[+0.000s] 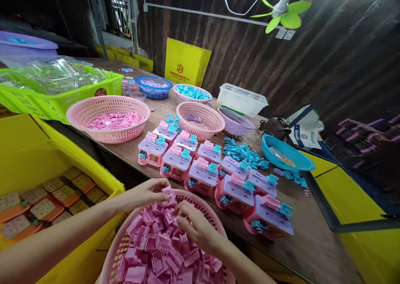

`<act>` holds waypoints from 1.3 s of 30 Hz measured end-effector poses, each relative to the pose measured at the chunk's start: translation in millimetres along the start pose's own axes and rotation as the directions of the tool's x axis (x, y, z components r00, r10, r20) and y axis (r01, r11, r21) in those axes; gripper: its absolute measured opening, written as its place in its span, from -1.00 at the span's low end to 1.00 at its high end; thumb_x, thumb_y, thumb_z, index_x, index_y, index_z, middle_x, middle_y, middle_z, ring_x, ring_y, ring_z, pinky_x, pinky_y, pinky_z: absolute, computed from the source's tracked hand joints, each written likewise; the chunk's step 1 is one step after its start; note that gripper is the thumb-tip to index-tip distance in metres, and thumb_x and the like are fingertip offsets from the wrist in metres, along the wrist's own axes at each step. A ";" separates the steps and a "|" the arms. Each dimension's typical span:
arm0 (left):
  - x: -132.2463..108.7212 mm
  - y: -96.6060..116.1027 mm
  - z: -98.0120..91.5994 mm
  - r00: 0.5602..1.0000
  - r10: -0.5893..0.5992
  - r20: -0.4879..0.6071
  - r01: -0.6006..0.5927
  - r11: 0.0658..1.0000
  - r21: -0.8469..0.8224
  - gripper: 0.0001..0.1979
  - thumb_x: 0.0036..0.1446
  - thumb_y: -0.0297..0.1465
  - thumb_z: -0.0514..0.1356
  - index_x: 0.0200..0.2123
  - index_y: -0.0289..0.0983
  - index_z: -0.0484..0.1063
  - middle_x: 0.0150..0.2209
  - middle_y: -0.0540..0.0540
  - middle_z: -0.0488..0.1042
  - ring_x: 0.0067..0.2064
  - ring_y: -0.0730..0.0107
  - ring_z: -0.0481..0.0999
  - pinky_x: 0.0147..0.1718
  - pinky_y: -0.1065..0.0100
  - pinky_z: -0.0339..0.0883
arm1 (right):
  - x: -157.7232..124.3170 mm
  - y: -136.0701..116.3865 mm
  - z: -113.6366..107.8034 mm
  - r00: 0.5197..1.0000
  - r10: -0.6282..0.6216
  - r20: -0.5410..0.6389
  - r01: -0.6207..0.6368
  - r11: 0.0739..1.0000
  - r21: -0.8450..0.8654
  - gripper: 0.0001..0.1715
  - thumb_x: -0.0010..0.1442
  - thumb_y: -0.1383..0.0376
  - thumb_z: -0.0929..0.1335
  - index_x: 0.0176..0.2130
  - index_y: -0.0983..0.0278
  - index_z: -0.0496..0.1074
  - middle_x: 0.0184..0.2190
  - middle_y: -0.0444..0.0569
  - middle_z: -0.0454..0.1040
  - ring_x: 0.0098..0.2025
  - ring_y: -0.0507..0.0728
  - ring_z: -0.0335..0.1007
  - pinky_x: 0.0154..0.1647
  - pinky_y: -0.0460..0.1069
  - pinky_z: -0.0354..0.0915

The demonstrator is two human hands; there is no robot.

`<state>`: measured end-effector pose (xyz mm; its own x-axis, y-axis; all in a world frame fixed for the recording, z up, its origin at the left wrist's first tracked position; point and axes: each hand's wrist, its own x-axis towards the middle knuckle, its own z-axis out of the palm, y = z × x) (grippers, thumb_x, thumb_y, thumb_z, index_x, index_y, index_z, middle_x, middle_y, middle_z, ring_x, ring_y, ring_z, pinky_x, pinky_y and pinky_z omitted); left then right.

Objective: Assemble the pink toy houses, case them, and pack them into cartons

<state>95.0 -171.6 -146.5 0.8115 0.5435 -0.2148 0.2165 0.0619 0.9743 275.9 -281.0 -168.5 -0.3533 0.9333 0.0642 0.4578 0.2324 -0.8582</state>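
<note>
My left hand (154,192) pinches a small pink plastic piece (169,195) between thumb and fingers, above the far rim of a pink basket (215,215). That basket is heaped with loose box-shaped pink plastic parts (165,259). Over the right side of the heap, my right hand (195,225) has its fingers curled inward among the parts; what they hold is hidden. Just past the basket, several pink and purple toy units (204,174) stand in rows on the table. Pink and blue pieces sit on top of most of them.
Loose blue parts (245,152) lie behind the toys, near a blue bowl (287,152). Farther back are a pink basket of pink pieces (108,119) and a white crate (242,99). At left, a yellow carton (62,134) holds orange toy units. A green crate (62,100) carries clear plastic.
</note>
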 end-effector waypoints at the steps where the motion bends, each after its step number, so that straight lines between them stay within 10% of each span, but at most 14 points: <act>1: 1.0 3.7 0.4 1.000 -0.002 0.013 0.002 1.000 -0.002 -0.66 -0.05 -0.12 0.21 -0.40 -0.28 0.27 -0.46 0.06 0.28 -0.41 0.49 0.25 -0.45 0.49 0.14 | -2.9 -2.8 -9.6 0.998 0.039 -0.049 -0.036 0.997 0.062 -0.69 0.23 0.12 0.17 -0.43 0.25 0.24 -0.40 -0.08 0.31 -0.37 0.04 0.20 -0.35 -0.06 0.18; 7: 13.5 19.2 2.5 0.984 -0.050 0.171 0.055 0.998 -0.024 -0.61 -0.04 -0.06 0.23 -0.41 -0.30 0.32 -0.54 0.07 0.27 -0.55 0.55 0.22 -0.58 0.49 0.09 | -32.5 1.0 -128.0 0.808 0.383 -0.448 -0.376 0.920 0.108 -0.43 0.08 -0.17 0.19 -0.47 0.28 0.31 -0.61 -0.16 0.21 -0.56 0.00 0.06 -0.56 -0.10 0.02; 10: 28.1 35.7 7.1 0.985 -0.020 0.170 0.031 0.998 -0.057 -0.57 -0.06 -0.01 0.21 -0.46 -0.29 0.28 -0.57 0.10 0.21 -0.55 0.54 0.25 -0.57 0.48 0.14 | -47.8 16.2 -202.7 0.709 0.324 -0.627 -0.514 0.846 -0.145 -0.54 0.04 -0.06 0.24 -0.37 0.28 0.37 -0.52 -0.10 0.32 -0.46 0.07 0.17 -0.46 -0.07 0.10; 14: 56.3 67.3 19.5 0.980 0.048 0.192 -0.032 0.996 -0.085 -0.57 -0.10 -0.03 0.25 -0.45 -0.29 0.28 -0.52 0.09 0.26 -0.51 0.55 0.28 -0.51 0.47 0.18 | -56.0 44.8 -256.8 0.722 0.312 -0.617 -0.613 0.702 -0.363 -0.61 0.02 0.06 0.18 -0.45 0.30 0.37 -0.48 -0.04 0.37 -0.38 0.12 0.23 -0.38 -0.04 0.13; 26: 151.3 113.6 43.1 0.984 0.027 0.178 -0.011 0.996 -0.088 -0.83 -0.15 -0.40 0.29 -0.52 -0.38 0.39 -0.59 0.03 0.32 -0.56 0.57 0.22 -0.57 0.45 0.04 | -57.2 81.6 -268.3 0.817 0.391 -0.424 -0.563 0.698 -0.442 -0.57 0.02 0.01 0.20 -0.64 0.28 0.17 -0.65 -0.18 0.11 -0.55 -0.01 0.00 -0.55 -0.09 -0.06; 39: 231.9 124.9 62.7 0.991 -0.002 0.134 -0.001 1.000 0.024 -0.83 -0.10 -0.48 0.30 -0.58 -0.35 0.34 -0.71 0.07 0.28 -0.69 0.62 0.21 -0.68 0.50 -0.02 | -55.5 100.8 -261.1 0.725 0.338 -0.599 -0.654 0.610 -0.447 -0.71 0.06 0.19 0.27 -0.58 0.28 0.38 -0.59 -0.09 0.36 -0.41 0.09 0.25 -0.39 -0.07 0.08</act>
<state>344.3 -90.4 -78.9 0.8766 0.4259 -0.2240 0.2284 0.0416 0.9727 554.6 -237.9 -125.6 0.3877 0.9197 0.0614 0.8751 -0.3463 -0.3380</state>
